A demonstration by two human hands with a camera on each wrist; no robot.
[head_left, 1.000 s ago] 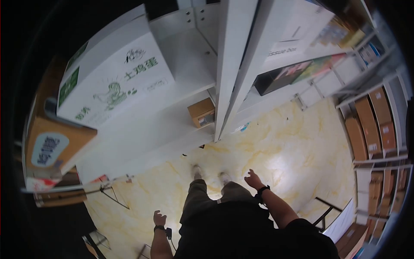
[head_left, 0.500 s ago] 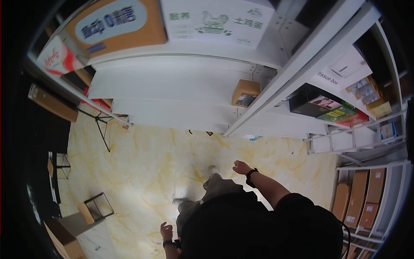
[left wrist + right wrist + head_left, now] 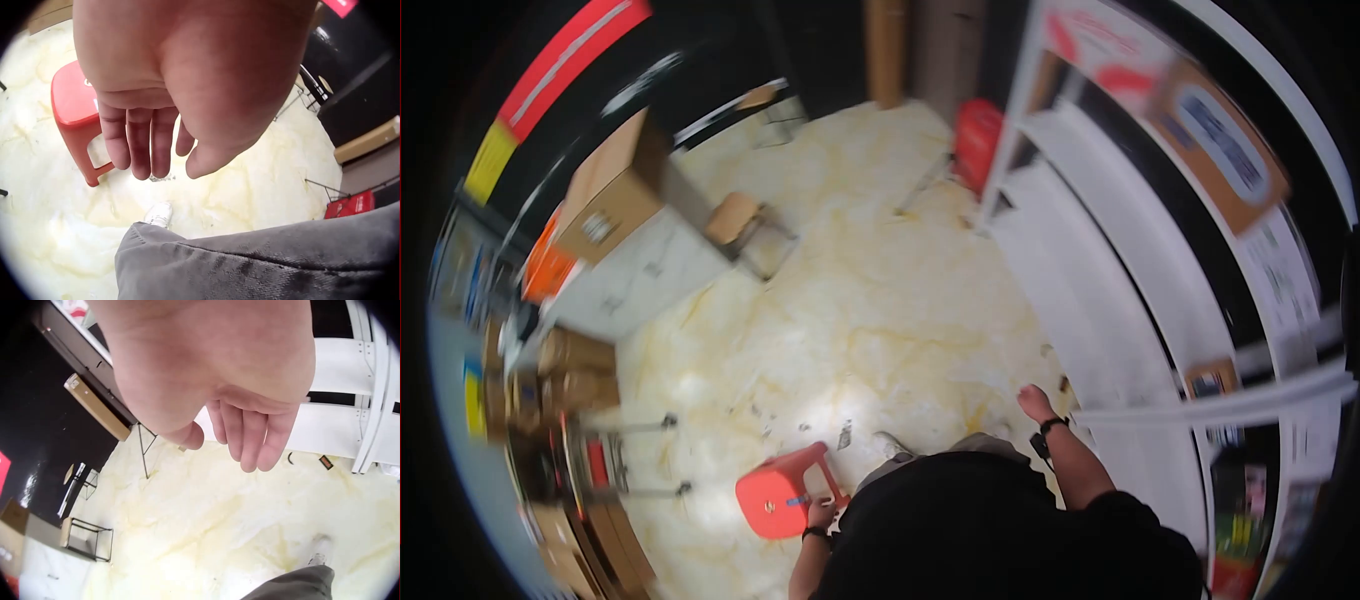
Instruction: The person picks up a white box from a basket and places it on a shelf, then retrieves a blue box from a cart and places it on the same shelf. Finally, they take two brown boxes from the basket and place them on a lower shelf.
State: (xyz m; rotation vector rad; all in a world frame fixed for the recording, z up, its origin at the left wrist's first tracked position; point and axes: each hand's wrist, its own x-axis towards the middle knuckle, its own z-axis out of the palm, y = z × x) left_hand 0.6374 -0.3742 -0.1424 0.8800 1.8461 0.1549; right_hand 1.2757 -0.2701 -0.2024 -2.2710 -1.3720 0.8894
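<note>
A red plastic stool point(image 3: 772, 500) stands on the floor at the lower middle of the head view, and my left hand point(image 3: 820, 512) overlaps its right edge there. In the left wrist view the stool point(image 3: 76, 103) is beyond my left hand point(image 3: 181, 81), whose relaxed fingers hang down holding nothing. My right hand point(image 3: 1036, 404) hangs beside the white shelving point(image 3: 1090, 300), over the floor. Seen from the right wrist, the right hand point(image 3: 215, 375) is empty too, its fingers loosely bent and thumb apart.
A small wooden-topped stool point(image 3: 733, 218) stands by a counter point(image 3: 640, 280) bearing a cardboard box point(image 3: 615, 190). At the left are a wheeled cart point(image 3: 600, 465) and more cartons point(image 3: 578, 375). A red object point(image 3: 978, 145) stands at the shelving's far end.
The head view has swung left, so the shelving now lies at the right and the counter, cartons, cart and red stool have come into view. Both hands remain empty.
</note>
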